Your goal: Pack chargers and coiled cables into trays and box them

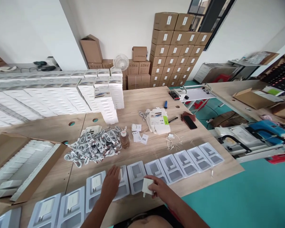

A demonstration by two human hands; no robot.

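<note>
My right hand (pixel 158 187) grips a white power adapter (pixel 147 186) above the table's front edge, its prongs pointing down. Fingers stretched out, my left hand (pixel 111 181) lies over the left side of a grey plastic tray (pixel 125 190). Another white adapter (pixel 120 173) sits in that tray, partly covered by my left fingertips. To the left, trays such as this one (pixel 95 193) hold an adapter each. Between my hands stands a tray (pixel 136 177) with a bare adapter slot, and several more with bare slots run off to the right, including this tray (pixel 172 167).
Behind the trays lie a heap of coiled grey cables (pixel 97 144), a brown bottle (pixel 124 139), paper cards (pixel 137 136) and small white bits (pixel 173 142). Stacked white boxes (pixel 104 101) stand back left, an open carton (pixel 26 167) at left, a phone (pixel 189 122) at right.
</note>
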